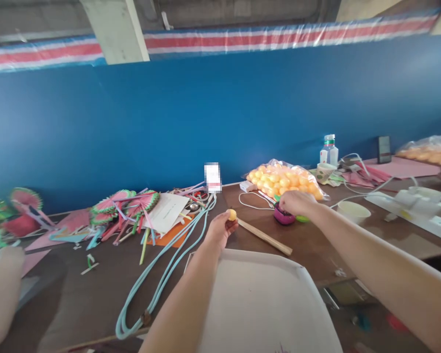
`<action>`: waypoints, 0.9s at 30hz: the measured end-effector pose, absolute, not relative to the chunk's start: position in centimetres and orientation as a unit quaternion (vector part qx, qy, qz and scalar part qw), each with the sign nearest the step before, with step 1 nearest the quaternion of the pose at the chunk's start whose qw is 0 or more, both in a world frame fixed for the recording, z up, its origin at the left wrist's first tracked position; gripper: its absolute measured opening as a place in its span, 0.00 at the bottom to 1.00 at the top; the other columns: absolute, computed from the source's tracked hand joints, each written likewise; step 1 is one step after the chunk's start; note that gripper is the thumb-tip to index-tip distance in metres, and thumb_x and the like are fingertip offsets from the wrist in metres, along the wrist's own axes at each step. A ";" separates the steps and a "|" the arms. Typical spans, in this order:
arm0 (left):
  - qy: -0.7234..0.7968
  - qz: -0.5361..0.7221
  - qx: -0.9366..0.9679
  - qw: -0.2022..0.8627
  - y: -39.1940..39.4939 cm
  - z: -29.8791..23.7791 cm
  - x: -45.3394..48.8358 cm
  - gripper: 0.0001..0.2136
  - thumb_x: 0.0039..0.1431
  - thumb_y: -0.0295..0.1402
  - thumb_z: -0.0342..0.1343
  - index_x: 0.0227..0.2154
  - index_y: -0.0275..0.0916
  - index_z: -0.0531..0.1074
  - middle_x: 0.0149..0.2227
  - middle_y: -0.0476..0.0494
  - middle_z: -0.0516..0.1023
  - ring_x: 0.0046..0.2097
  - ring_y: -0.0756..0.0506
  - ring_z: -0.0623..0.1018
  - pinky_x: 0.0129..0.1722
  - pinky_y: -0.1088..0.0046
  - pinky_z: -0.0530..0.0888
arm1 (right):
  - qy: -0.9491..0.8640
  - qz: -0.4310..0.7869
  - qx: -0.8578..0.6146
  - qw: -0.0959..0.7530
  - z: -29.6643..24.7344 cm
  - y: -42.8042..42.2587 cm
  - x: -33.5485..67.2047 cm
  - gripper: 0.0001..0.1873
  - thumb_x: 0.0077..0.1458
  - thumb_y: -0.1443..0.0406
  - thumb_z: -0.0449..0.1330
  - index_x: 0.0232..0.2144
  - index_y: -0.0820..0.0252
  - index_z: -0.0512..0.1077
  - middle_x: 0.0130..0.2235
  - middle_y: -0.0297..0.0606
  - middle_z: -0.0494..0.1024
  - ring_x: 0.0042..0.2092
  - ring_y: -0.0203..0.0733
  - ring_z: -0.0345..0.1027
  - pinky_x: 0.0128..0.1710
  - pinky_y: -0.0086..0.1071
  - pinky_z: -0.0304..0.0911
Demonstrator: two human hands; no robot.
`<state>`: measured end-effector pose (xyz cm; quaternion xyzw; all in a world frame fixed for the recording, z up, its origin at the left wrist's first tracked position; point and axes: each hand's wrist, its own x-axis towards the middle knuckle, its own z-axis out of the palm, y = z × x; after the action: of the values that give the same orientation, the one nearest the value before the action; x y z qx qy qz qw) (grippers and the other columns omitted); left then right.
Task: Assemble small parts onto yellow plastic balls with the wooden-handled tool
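Observation:
My left hand [220,227] pinches a small yellow ball [232,214] at the end of a wooden stick [265,237], which lies slanting across the brown table. Further right, my right hand [297,202] is closed down over a small magenta object [282,216] with a green piece beside it. Just behind that hand sits a clear plastic bag of yellow-orange balls [284,179]. A white tray [264,304] lies close in front of me, under my arms.
Light blue cords [161,279] loop across the table's left. Pink and green paper fans [125,202], straws and papers pile at the back left. A white bowl [353,212], water bottle [329,150], power strip [422,215] and cables crowd the right. A blue wall stands behind.

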<state>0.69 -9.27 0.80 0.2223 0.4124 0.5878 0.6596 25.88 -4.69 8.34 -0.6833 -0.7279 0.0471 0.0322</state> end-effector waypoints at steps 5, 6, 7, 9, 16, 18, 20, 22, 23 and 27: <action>0.422 0.574 0.231 0.662 -9.2 0.6 0.7 0.05 0.57 0.30 0.59 0.33 0.33 0.70 0.28 0.43 0.75 0.28 0.51 0.76 0.29 0.77 0.75 | -0.747 0.055 -0.658 -0.079 7.3 -3.0 25.2 0.07 0.40 0.70 0.59 0.24 0.61 0.77 0.30 0.45 0.78 0.33 0.48 0.72 0.30 0.33 0.58; 0.422 0.573 0.234 0.663 -9.2 0.5 0.7 0.05 0.57 0.31 0.59 0.32 0.33 0.70 0.28 0.43 0.75 0.28 0.51 0.76 0.29 0.77 0.75 | -0.752 0.059 -0.652 -0.082 7.2 -2.6 25.2 0.08 0.39 0.71 0.59 0.24 0.61 0.77 0.30 0.45 0.78 0.32 0.48 0.72 0.30 0.33 0.58; 0.423 0.573 0.235 0.662 -9.1 0.4 0.7 0.06 0.57 0.31 0.59 0.32 0.33 0.70 0.28 0.43 0.75 0.28 0.51 0.76 0.29 0.77 0.74 | -0.755 0.061 -0.647 -0.084 7.1 -2.3 25.3 0.08 0.38 0.71 0.60 0.24 0.61 0.77 0.29 0.45 0.78 0.32 0.48 0.72 0.30 0.33 0.59; 0.423 0.575 0.235 0.660 -9.1 0.3 0.7 0.07 0.56 0.32 0.60 0.31 0.33 0.70 0.28 0.43 0.75 0.28 0.51 0.76 0.29 0.77 0.74 | -0.764 0.058 -0.637 -0.088 6.9 -1.8 25.5 0.09 0.36 0.72 0.60 0.24 0.61 0.77 0.27 0.44 0.77 0.30 0.48 0.72 0.30 0.34 0.59; 0.422 0.578 0.235 0.658 -9.3 0.6 0.7 0.05 0.56 0.30 0.59 0.32 0.34 0.70 0.28 0.44 0.74 0.28 0.51 0.76 0.29 0.76 0.74 | -0.776 0.061 -0.619 -0.107 6.7 -1.7 26.1 0.10 0.37 0.72 0.58 0.25 0.61 0.77 0.27 0.42 0.77 0.30 0.45 0.71 0.29 0.32 0.58; 0.421 0.579 0.235 0.658 -9.4 0.7 0.6 0.05 0.57 0.30 0.59 0.32 0.34 0.70 0.28 0.44 0.74 0.28 0.51 0.76 0.28 0.76 0.74 | -0.777 0.079 -0.619 -0.086 6.7 -1.8 26.4 0.08 0.37 0.71 0.59 0.24 0.61 0.77 0.27 0.41 0.77 0.30 0.44 0.71 0.30 0.31 0.57; 0.418 0.582 0.238 0.656 -9.4 0.7 0.6 0.06 0.57 0.31 0.59 0.31 0.33 0.70 0.28 0.44 0.74 0.28 0.51 0.76 0.28 0.76 0.74 | -0.779 0.098 -0.616 -0.063 6.6 -1.8 26.8 0.05 0.37 0.69 0.60 0.22 0.61 0.76 0.26 0.39 0.76 0.29 0.42 0.70 0.30 0.30 0.56; 0.415 0.584 0.241 0.655 -9.4 0.5 0.6 0.07 0.56 0.32 0.60 0.31 0.33 0.70 0.28 0.43 0.74 0.28 0.51 0.76 0.28 0.76 0.75 | -0.784 0.104 -0.611 -0.048 6.6 -1.7 27.4 0.03 0.38 0.68 0.61 0.21 0.61 0.75 0.25 0.37 0.76 0.29 0.41 0.69 0.30 0.29 0.56; 0.413 0.585 0.242 0.655 -9.3 0.4 0.6 0.08 0.55 0.33 0.61 0.30 0.33 0.70 0.28 0.43 0.74 0.28 0.51 0.76 0.28 0.76 0.75 | -0.785 0.105 -0.609 -0.041 6.6 -1.6 27.7 0.03 0.39 0.68 0.60 0.21 0.61 0.75 0.24 0.36 0.76 0.29 0.40 0.69 0.30 0.28 0.55; 0.411 0.590 0.233 0.654 -9.1 0.2 0.6 0.09 0.54 0.33 0.63 0.30 0.33 0.70 0.28 0.42 0.75 0.28 0.51 0.76 0.28 0.76 0.75 | -0.782 0.136 -0.608 -0.006 7.2 -1.5 28.8 0.05 0.42 0.68 0.58 0.23 0.60 0.75 0.24 0.35 0.76 0.29 0.39 0.70 0.29 0.28 0.56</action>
<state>0.60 -9.08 0.20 0.2326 0.4113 0.5902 0.6545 28.81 -1.51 7.24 -0.6083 -0.7820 0.1358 -0.0056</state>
